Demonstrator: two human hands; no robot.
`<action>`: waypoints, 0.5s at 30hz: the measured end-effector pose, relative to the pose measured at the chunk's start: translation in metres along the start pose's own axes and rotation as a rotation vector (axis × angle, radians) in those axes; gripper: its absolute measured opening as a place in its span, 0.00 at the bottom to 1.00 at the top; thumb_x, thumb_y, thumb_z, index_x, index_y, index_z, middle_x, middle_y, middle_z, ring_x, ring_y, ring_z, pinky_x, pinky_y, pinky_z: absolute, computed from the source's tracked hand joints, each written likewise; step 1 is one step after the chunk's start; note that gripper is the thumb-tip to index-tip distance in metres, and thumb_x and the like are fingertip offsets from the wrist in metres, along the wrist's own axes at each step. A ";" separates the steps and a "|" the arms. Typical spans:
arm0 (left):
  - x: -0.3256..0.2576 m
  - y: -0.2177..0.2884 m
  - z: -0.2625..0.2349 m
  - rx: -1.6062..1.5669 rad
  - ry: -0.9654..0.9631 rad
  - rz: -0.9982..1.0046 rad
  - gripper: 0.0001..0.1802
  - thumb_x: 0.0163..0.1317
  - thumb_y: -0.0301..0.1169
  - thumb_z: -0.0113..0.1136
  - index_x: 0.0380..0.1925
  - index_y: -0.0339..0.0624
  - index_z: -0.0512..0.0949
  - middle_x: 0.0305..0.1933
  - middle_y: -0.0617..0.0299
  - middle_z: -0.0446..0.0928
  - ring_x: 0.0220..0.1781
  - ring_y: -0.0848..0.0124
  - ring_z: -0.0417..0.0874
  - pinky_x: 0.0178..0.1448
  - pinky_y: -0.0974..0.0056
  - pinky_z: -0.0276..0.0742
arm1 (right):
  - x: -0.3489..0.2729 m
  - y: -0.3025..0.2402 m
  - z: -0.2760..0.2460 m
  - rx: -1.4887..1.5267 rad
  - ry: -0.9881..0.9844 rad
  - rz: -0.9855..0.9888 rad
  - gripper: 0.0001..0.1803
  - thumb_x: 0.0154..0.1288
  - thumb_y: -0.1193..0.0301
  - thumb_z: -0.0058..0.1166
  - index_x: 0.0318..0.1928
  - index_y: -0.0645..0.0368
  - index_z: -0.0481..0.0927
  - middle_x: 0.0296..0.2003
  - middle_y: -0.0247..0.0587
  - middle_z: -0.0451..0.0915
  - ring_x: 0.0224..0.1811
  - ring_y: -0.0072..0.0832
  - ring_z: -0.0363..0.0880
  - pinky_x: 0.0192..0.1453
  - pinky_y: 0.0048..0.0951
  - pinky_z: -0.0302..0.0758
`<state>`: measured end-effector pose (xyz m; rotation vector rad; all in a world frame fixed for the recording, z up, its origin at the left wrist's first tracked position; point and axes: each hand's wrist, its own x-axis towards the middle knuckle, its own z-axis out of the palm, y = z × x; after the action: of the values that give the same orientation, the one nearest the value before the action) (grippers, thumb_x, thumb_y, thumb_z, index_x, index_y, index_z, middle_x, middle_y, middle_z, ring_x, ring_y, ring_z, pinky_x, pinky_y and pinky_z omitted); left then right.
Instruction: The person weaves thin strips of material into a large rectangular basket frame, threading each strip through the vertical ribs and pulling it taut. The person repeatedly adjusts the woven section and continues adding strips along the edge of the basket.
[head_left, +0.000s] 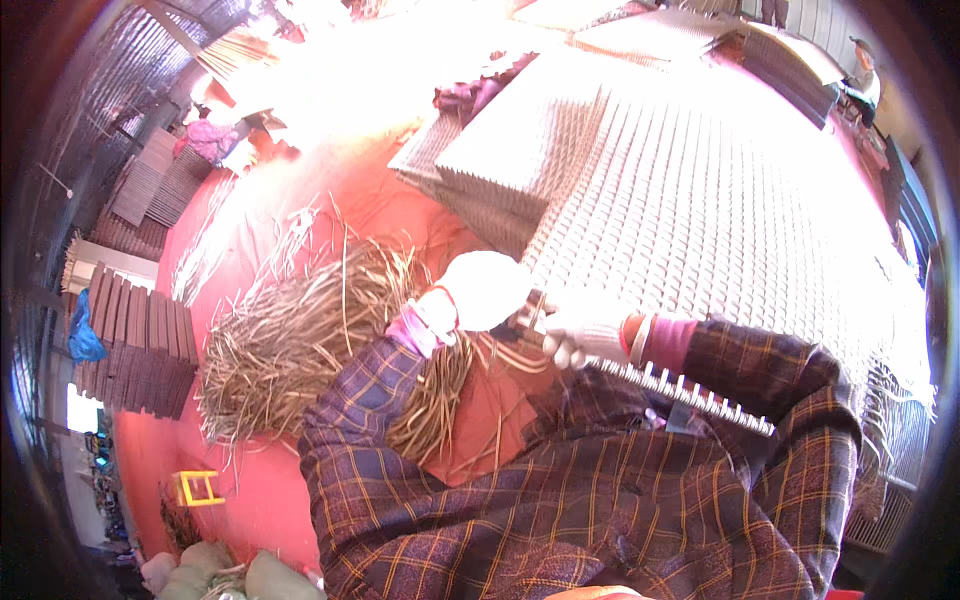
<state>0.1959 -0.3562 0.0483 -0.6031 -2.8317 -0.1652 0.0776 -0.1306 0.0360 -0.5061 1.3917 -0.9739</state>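
Both my hands are in white gloves and meet near the middle of the view. My left hand (487,289) is closed beside a small brown piece (532,314), but glare washes out its fingers and hides its grip. My right hand (585,334) has its fingers curled in at the other side of that piece. From under the right fingers a narrow pale toothed strip (690,395) slants down toward my right sleeve. Just left of my left hand lies a large bundle of dried, straw-like strips (305,345), some loose ends reaching under my left forearm.
Wide textured woven panels (690,190) spread ahead and right, with more stacked panels (520,140) behind my hands. Brown stacks (140,345) line the left side. A yellow frame (200,488) stands on the red floor (270,500). Another person (862,85) sits far right.
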 end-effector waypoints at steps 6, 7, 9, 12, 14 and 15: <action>0.001 -0.009 0.019 -0.033 -0.083 0.010 0.10 0.65 0.38 0.64 0.34 0.46 0.88 0.36 0.54 0.87 0.42 0.50 0.90 0.49 0.46 0.86 | 0.005 -0.013 -0.012 -0.047 -0.050 -0.010 0.15 0.82 0.71 0.51 0.60 0.67 0.82 0.33 0.42 0.89 0.26 0.24 0.88 0.25 0.24 0.81; 0.000 -0.009 0.020 -0.023 -0.114 0.035 0.10 0.65 0.39 0.65 0.35 0.47 0.88 0.36 0.55 0.87 0.42 0.50 0.90 0.50 0.46 0.86 | 0.007 -0.017 -0.013 -0.140 -0.031 0.005 0.15 0.81 0.72 0.52 0.59 0.68 0.83 0.33 0.42 0.89 0.25 0.24 0.88 0.24 0.24 0.81; -0.001 -0.009 0.019 -0.005 -0.148 0.042 0.09 0.66 0.40 0.65 0.37 0.50 0.90 0.37 0.57 0.86 0.43 0.50 0.90 0.52 0.47 0.85 | 0.013 -0.027 -0.016 -0.354 0.020 -0.012 0.11 0.76 0.70 0.59 0.46 0.66 0.89 0.27 0.38 0.89 0.22 0.22 0.86 0.23 0.24 0.80; 0.000 -0.007 0.012 -0.157 -0.175 -0.103 0.10 0.68 0.39 0.63 0.37 0.49 0.89 0.36 0.56 0.85 0.42 0.50 0.89 0.51 0.48 0.84 | 0.021 -0.036 -0.018 -0.577 0.019 -0.100 0.15 0.70 0.61 0.69 0.37 0.63 0.91 0.25 0.36 0.88 0.21 0.20 0.81 0.25 0.26 0.78; 0.001 -0.003 0.007 -0.097 -0.132 -0.087 0.11 0.70 0.39 0.62 0.36 0.49 0.88 0.36 0.55 0.85 0.42 0.51 0.89 0.49 0.47 0.84 | 0.022 -0.038 -0.018 -0.583 0.023 -0.159 0.14 0.71 0.62 0.69 0.40 0.63 0.91 0.26 0.37 0.88 0.19 0.19 0.80 0.23 0.25 0.76; 0.002 0.000 0.006 -0.063 -0.104 -0.057 0.11 0.70 0.39 0.61 0.36 0.48 0.88 0.35 0.55 0.84 0.42 0.51 0.89 0.48 0.47 0.83 | 0.020 -0.037 -0.018 -0.491 0.050 -0.126 0.13 0.69 0.64 0.70 0.39 0.63 0.92 0.25 0.36 0.87 0.19 0.20 0.80 0.22 0.26 0.75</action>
<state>0.1924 -0.3545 0.0429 -0.5594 -2.9559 -0.2408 0.0485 -0.1624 0.0508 -0.9483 1.6662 -0.7420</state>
